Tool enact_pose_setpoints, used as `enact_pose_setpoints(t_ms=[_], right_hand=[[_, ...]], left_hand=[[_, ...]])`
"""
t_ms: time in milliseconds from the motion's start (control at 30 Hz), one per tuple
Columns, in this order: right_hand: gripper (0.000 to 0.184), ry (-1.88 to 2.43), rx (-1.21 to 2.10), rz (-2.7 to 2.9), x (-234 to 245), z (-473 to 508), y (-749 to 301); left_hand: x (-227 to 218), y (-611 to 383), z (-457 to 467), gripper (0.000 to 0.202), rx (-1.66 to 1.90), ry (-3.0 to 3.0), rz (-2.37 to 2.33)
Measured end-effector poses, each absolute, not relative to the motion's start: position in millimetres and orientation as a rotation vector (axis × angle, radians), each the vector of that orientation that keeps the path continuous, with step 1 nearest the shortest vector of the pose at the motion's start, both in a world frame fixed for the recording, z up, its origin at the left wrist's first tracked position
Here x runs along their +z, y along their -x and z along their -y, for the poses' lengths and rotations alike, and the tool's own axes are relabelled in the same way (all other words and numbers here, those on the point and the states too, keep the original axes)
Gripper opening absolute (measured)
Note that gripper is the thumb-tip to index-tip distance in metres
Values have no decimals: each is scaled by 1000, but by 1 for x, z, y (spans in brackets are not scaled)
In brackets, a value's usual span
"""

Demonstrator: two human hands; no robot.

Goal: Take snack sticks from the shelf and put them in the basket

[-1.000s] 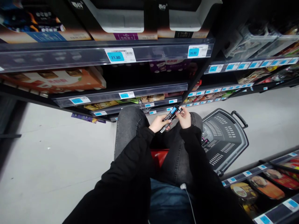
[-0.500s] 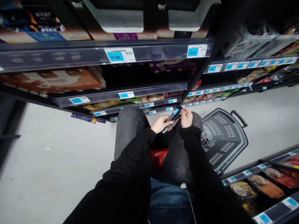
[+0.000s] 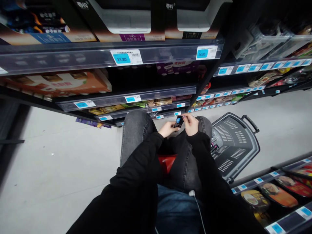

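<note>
Between my knees I hold a slim black packet (image 3: 178, 121) with a blue patch on its face. It looks short from this angle, its near end tipped out of sight. My left hand (image 3: 167, 129) is closed around its left side, thumb along the front. My right hand (image 3: 191, 124) pinches the packet's upper right corner between thumb and fingers. The other fingers of the right hand are partly hidden. What the packet contains cannot be made out.
A dark grey shopping basket (image 3: 237, 138) with small items in it stands on the floor right of my knee. Shelves with price tags (image 3: 133, 57) rise in front. A lower shelf holds packaged food bowls (image 3: 279, 195) at the right. Something red (image 3: 167, 163) shows beneath me.
The packet, earlier showing its long face slantwise, is now turned and looks much shorter. My right hand has shifted slightly left and curled more over its upper end.
</note>
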State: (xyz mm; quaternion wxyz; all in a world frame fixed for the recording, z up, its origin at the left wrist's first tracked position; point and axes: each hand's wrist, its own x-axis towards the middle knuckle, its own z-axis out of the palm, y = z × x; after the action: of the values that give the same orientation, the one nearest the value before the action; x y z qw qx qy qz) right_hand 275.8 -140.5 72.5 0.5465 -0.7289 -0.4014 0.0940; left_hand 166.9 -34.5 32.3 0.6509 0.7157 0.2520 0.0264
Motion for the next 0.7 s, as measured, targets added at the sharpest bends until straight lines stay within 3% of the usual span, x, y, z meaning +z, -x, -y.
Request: enact_pose_setpoints(t_ms=[167, 333, 700], right_hand=[[18, 1716, 339, 908, 63, 138, -277], [36, 1516, 558, 728, 59, 134, -279], [42, 1450, 238, 185, 62, 132, -294]], left_hand=[[27, -167, 34, 29, 103, -1684, -607], [28, -166, 36, 29, 129, -1681, -586], [41, -165, 36, 40, -25, -1416, -400]])
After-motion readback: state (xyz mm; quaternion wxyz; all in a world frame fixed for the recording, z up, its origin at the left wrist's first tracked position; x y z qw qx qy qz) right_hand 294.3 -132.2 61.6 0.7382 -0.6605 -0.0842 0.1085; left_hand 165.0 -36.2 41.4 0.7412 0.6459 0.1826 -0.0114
